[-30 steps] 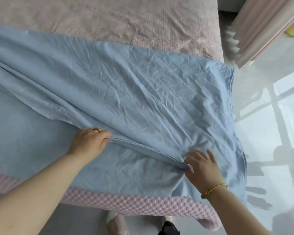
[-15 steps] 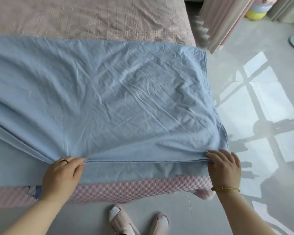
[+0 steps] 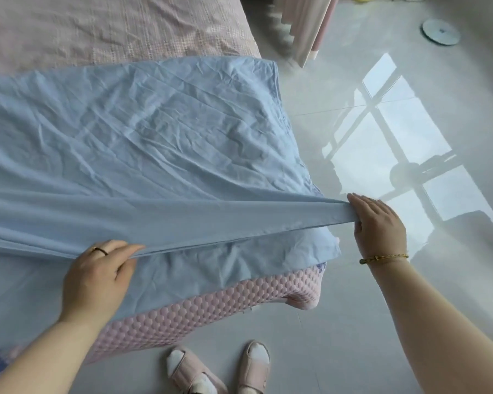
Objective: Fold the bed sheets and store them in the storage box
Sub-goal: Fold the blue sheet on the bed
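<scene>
- Blue bed sheet (image 3: pixel 154 143) lies spread and creased over the near right corner of the bed (image 3: pixel 111 32), its top layer doubled back toward the person.
- Left hand (image 3: pixel 97 277), a ring on one finger, has its grip closed on the sheet's folded edge, thumb and fingers pinching the cloth just above the lower layer.
- Right hand (image 3: pixel 379 226), a bracelet at the wrist, holds the sheet's gathered corner out past the bed's edge, over the floor (image 3: pixel 410 322). Its thumb looks tucked under the cloth, though it is partly hidden.
- Between the two hands the folded edge runs taut.
- Pink quilted mattress side (image 3: pixel 197 317) shows below the sheet.
</scene>
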`<state>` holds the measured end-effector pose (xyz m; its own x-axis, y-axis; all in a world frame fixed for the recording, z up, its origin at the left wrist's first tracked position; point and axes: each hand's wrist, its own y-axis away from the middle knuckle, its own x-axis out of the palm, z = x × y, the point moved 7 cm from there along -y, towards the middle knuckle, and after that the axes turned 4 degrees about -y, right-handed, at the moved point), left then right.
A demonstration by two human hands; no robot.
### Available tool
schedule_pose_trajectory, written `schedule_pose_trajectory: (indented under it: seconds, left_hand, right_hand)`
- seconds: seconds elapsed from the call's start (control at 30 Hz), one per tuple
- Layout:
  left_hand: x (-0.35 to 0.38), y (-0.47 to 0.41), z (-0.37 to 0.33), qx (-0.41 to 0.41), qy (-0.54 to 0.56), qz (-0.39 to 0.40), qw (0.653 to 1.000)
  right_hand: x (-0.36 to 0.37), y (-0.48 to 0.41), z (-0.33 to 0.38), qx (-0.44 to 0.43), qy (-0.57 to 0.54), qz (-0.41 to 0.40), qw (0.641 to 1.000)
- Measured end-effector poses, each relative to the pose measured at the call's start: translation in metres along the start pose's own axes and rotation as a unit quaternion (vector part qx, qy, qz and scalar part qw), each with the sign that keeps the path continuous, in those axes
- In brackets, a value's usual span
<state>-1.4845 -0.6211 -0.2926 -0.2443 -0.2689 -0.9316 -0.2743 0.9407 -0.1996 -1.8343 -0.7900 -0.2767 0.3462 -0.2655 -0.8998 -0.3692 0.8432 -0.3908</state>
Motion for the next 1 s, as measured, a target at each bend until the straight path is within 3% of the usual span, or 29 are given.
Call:
schedule_pose_trajectory:
  seconds: [0.1,0.23,0.4,0.47,0.53,0.63,0.73,0.83,1.0]
  left_hand:
    - [-0.007,0.017,-0.002,0.000,0.013,0.021,1.000]
    - [0.023,0.055,0.011,-0.041,0.017,0.056,0.997]
    - [0.045,0.052,0.010,-0.017,-0.019,0.056,0.998]
    - [0.039,0.047,0.000,-0.006,-0.039,0.050,0.998]
    - [0.035,0.048,-0.008,0.011,-0.052,0.035,0.998]
    - [0.031,0.051,-0.006,0.022,-0.054,0.017,0.998]
    - [0.026,0.050,0.001,0.046,-0.079,0.010,0.996]
    - [0.012,0.049,0.037,0.020,-0.117,-0.013,0.993]
    - [-0.028,0.038,0.114,-0.027,-0.176,-0.045,0.983]
  right_hand:
    - [0.008,0.003,-0.008,0.032,0.010,0.053,0.998]
    - [0.049,0.038,-0.009,0.071,0.003,0.191,0.979]
    - [0.073,0.088,-0.016,0.185,0.023,0.394,0.900]
    - [0.064,0.088,-0.008,0.204,0.036,0.370,0.905]
    - [0.054,0.079,0.007,0.206,0.013,0.272,0.940]
    - [0.049,0.059,0.063,0.124,-0.067,0.158,0.977]
    - [0.057,0.050,0.147,-0.024,-0.152,0.176,0.972]
    - [0.067,0.051,0.236,-0.149,-0.236,0.198,0.940]
    - [0.089,0.053,0.342,-0.218,-0.242,0.213,0.921]
